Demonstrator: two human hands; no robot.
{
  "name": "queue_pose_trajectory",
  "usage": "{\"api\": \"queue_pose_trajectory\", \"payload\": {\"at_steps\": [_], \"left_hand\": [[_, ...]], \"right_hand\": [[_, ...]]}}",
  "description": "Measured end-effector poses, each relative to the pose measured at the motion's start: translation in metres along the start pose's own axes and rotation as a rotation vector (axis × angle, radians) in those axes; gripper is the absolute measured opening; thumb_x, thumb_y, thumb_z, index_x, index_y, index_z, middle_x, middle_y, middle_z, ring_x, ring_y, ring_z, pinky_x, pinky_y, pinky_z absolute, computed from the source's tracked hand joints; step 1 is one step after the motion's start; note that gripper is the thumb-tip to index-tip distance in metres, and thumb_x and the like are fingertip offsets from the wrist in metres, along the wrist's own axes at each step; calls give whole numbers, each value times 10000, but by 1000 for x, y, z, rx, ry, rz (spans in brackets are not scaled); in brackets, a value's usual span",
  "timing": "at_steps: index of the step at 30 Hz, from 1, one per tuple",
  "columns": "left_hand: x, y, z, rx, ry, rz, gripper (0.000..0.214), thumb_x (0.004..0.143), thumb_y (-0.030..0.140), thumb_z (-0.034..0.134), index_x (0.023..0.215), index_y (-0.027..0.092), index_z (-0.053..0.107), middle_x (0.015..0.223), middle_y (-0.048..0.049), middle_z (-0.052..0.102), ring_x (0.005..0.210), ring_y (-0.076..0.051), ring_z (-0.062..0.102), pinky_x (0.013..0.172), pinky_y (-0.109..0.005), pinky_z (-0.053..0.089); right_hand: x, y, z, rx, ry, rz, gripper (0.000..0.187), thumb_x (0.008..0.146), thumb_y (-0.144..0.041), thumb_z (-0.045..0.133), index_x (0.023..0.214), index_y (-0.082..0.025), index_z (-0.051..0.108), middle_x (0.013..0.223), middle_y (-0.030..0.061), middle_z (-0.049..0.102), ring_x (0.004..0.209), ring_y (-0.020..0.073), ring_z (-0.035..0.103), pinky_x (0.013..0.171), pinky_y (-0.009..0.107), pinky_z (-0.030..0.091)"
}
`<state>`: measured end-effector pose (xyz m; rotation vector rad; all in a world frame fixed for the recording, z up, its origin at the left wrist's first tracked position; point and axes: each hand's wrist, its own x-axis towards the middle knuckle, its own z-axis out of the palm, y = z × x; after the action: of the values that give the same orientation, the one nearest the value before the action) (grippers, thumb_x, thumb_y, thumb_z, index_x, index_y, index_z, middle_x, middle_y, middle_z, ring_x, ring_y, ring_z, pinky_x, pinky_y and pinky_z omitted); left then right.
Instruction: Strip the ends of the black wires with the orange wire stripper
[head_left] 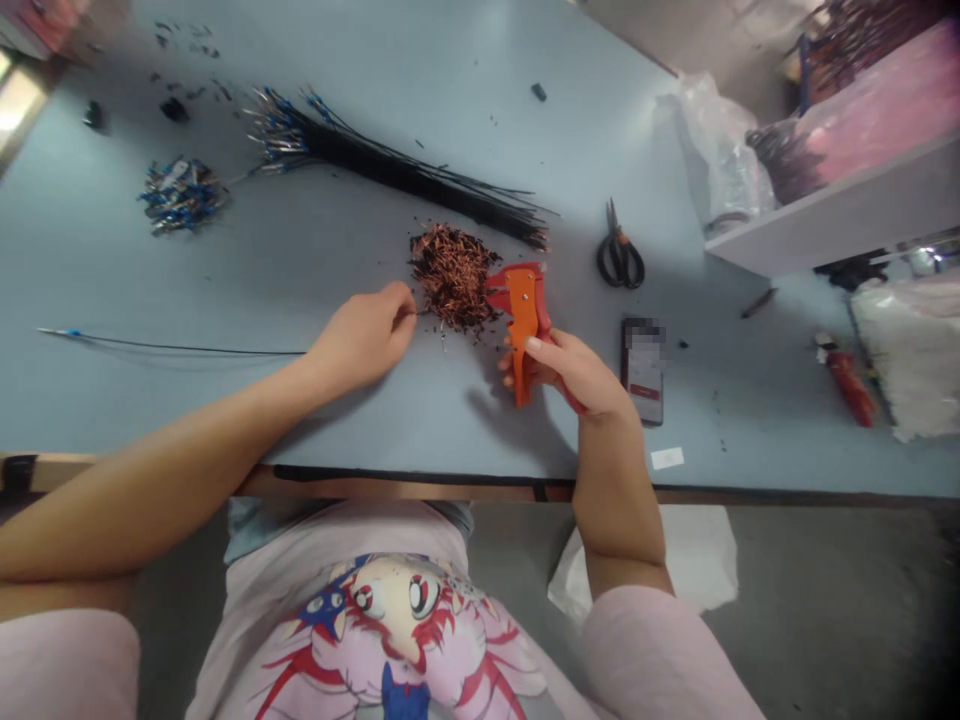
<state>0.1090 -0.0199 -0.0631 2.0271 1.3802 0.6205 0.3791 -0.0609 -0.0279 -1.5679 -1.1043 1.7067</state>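
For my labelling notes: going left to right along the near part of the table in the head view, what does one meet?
A single black wire, left hand, pile of copper scraps, orange wire stripper held in the right hand, phone, red tool.

The wire stripper [523, 320] is orange and red. The single wire [187, 348] is black with a blue tip. The scrap heap [454, 275] is copper-brown, the scissors [619, 255] black, the table [450, 80] pale blue.

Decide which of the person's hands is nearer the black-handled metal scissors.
Right. The right hand sits just below-left of the scissors; the left hand lies beyond the copper scrap pile.
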Motion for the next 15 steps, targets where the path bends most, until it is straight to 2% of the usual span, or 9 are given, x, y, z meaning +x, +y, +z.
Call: {"api": "queue_pose_trajectory", "payload": {"at_steps": [2, 6, 8, 11, 15], "left_hand": [[-1, 3, 3, -56, 8, 79, 137, 861, 230, 500, 864, 160, 618, 746, -25, 646, 666, -149, 545, 656, -261, 393], [-5, 6, 7, -71, 109, 254, 176, 903, 255, 498, 883, 157, 642, 875, -43, 689, 796, -151, 603, 734, -255, 422], [-8, 9, 5, 42, 106, 258, 194, 931, 273, 479, 931, 178, 649, 910, -37, 708, 826, -161, 627, 727, -258, 415], [-15, 20, 2, 244, 38, 184, 233, 964, 291, 424, 976, 188, 632, 931, -56, 715, 819, -190, 649, 675, -275, 393], [-27, 41, 9, 310, -17, 165, 228, 959, 295, 412, 1033, 168, 586, 855, -79, 706, 773, -227, 668, 635, -289, 394]], "right_hand": [[6, 3, 3, 90, 10, -62, 532, 701, -517, 785, 1051, -167, 590, 897, 89, 703, 705, 227, 691, 594, 363, 584], [14, 7, 9, 217, 58, -170, 478, 670, -458, 804, 1002, -191, 586, 868, 54, 685, 715, 218, 682, 629, 379, 595], [16, 8, 12, 233, 66, -180, 457, 665, -447, 801, 983, -198, 587, 852, 46, 683, 702, 217, 681, 618, 380, 597], [13, 9, 21, 231, 69, -226, 432, 663, -405, 797, 979, -213, 574, 868, 39, 687, 705, 215, 683, 617, 385, 599], [2, 12, 44, 137, -29, -263, 408, 675, -344, 778, 989, -202, 560, 915, 59, 705, 724, 216, 692, 658, 397, 597]]}}
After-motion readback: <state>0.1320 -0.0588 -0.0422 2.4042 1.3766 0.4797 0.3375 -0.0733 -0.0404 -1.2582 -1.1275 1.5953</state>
